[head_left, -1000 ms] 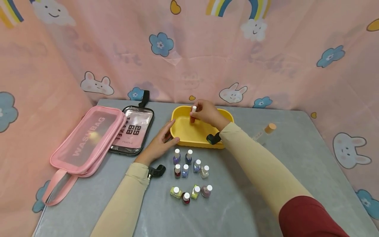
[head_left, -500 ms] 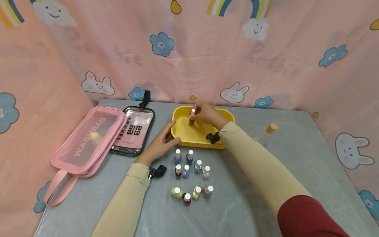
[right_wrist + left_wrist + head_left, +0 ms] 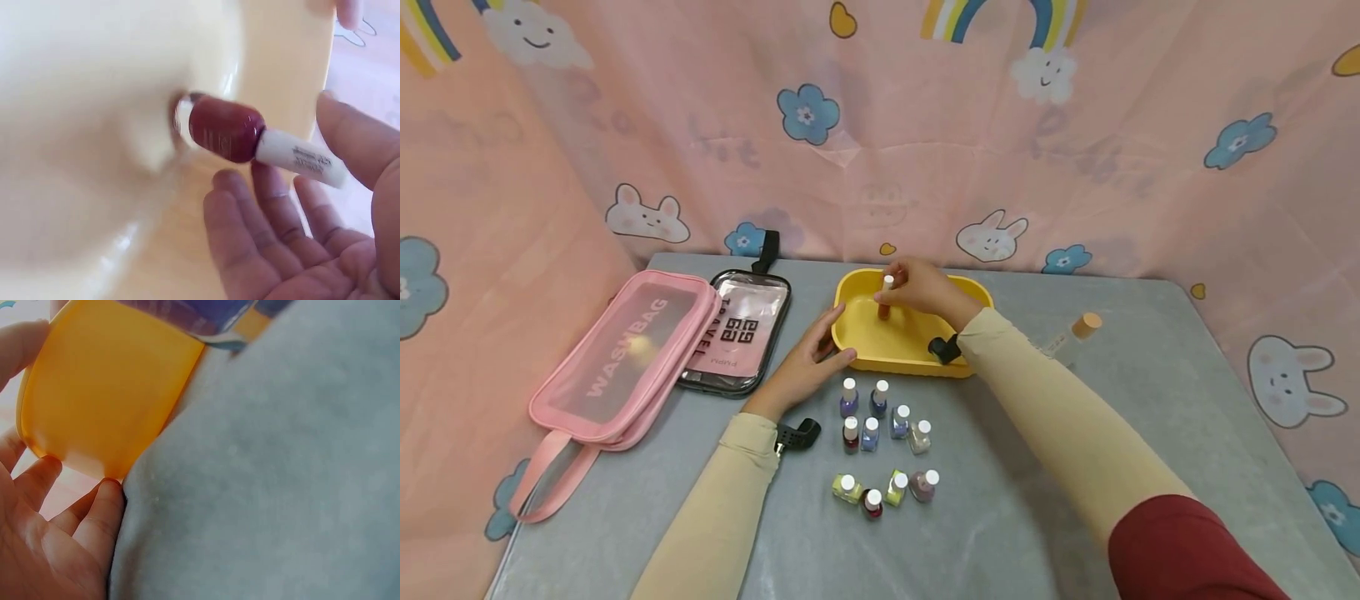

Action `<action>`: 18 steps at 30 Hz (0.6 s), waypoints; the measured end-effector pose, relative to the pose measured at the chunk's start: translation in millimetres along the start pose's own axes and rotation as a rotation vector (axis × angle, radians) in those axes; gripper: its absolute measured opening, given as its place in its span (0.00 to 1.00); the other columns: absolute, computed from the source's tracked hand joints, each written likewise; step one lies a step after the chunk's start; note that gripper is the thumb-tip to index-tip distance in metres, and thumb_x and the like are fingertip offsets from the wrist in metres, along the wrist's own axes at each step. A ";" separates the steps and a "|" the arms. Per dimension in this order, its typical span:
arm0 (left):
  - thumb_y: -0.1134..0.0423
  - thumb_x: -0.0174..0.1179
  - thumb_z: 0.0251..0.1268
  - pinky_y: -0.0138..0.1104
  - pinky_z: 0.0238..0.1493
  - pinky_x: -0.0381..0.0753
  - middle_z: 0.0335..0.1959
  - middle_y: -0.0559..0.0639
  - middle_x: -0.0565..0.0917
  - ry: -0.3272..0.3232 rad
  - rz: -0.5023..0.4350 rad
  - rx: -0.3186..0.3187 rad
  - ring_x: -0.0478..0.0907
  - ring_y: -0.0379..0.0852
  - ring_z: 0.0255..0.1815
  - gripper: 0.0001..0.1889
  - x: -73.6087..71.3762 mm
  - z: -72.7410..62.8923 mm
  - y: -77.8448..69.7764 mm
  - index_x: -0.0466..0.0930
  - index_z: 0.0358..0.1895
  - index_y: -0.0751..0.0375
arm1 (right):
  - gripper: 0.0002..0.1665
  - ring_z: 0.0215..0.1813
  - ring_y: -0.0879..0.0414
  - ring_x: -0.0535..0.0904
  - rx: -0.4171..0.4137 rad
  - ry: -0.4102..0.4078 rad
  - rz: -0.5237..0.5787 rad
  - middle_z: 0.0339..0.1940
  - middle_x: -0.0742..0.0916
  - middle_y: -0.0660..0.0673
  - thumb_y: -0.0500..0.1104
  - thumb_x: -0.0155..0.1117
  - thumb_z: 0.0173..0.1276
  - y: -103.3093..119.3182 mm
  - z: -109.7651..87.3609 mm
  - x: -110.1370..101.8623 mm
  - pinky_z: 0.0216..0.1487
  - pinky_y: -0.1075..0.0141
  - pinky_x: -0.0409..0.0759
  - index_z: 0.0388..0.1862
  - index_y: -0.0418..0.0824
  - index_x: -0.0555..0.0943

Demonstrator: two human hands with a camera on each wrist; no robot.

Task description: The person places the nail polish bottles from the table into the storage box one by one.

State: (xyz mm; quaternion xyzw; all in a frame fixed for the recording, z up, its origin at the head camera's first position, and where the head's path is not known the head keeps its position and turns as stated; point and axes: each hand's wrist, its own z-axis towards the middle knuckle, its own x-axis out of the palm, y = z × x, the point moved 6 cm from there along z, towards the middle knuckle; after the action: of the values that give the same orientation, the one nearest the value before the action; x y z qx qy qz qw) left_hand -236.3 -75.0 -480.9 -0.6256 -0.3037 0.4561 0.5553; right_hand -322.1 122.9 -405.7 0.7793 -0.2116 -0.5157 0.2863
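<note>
In the head view a yellow plastic tray point(image 3: 880, 342) sits near the back of the table. My left hand point(image 3: 803, 367) rests against its left end, thumb and fingers spread, with fingertips point(image 3: 109, 494) on the outer wall. A dark red nail polish bottle point(image 3: 225, 128) with a white cap stands inside the tray by its back left. My right hand point(image 3: 925, 292) is right at this bottle. The right wrist view shows a gap between thumb point(image 3: 350, 137) and cap, with the other fingers loosely bent beside it.
Several nail polish bottles point(image 3: 870, 433) stand in front of the tray. A pink wash bag point(image 3: 625, 358) overlaps a clear, black-edged pouch point(image 3: 741, 325) at left. A clear bottle with an orange cap point(image 3: 1078, 329) lies right of the tray. A printed curtain point(image 3: 880, 167) hangs behind.
The red polish bottle has moved slightly left and down inside the tray, and the right hand has loosened around its cap. The left hand has stayed at the tray.
</note>
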 end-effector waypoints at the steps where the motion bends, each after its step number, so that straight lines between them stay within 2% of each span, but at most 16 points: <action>1: 0.56 0.64 0.79 0.46 0.83 0.55 0.88 0.53 0.45 -0.001 -0.001 -0.002 0.47 0.54 0.86 0.42 0.2 -0.4 -0.5 0.50 0.88 0.48 | 0.32 0.60 0.42 0.78 -0.006 -0.010 -0.004 0.60 0.83 0.36 0.50 0.74 0.74 1.2 -2.4 -2.1 0.68 0.53 0.80 0.69 0.38 0.74; 5: 0.57 0.64 0.79 0.46 0.83 0.56 0.88 0.54 0.46 -0.007 0.006 -0.013 0.49 0.55 0.86 0.43 0.9 -1.1 -0.4 0.50 0.88 0.48 | 0.37 0.66 0.41 0.79 -0.052 -0.073 0.018 0.66 0.82 0.37 0.53 0.73 0.75 10.1 -19.2 -11.9 0.69 0.49 0.80 0.74 0.39 0.71; 10: 0.58 0.65 0.79 0.45 0.83 0.56 0.88 0.52 0.47 -0.012 0.013 -0.009 0.50 0.54 0.86 0.42 0.9 -1.8 -1.1 0.51 0.88 0.49 | 0.30 0.67 0.43 0.80 -0.183 -0.156 0.137 0.66 0.83 0.43 0.54 0.72 0.75 24.6 -59.2 -18.2 0.65 0.48 0.83 0.69 0.42 0.76; 14: 0.59 0.65 0.78 0.45 0.83 0.56 0.88 0.52 0.47 -0.016 0.012 -0.002 0.51 0.54 0.85 0.42 0.3 -2.1 -3.0 0.51 0.88 0.49 | 0.27 0.65 0.46 0.82 -0.263 -0.196 0.212 0.63 0.84 0.46 0.52 0.74 0.74 30.8 -95.1 -14.4 0.63 0.50 0.85 0.65 0.43 0.80; 18: 0.59 0.65 0.79 0.44 0.83 0.56 0.88 0.51 0.47 -0.017 0.013 -0.014 0.51 0.53 0.85 0.42 0.4 -1.8 -4.4 0.51 0.88 0.48 | 0.25 0.64 0.47 0.83 -0.309 -0.185 0.256 0.61 0.86 0.45 0.49 0.76 0.72 30.3 -121.4 -1.5 0.63 0.51 0.85 0.64 0.41 0.82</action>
State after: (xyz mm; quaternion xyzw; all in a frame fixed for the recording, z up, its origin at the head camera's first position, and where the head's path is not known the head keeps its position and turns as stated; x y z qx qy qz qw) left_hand -234.0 -74.6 -476.8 -0.6274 -0.3075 0.4630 0.5454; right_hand -211.5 128.9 -347.6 0.6422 -0.2528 -0.5707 0.4450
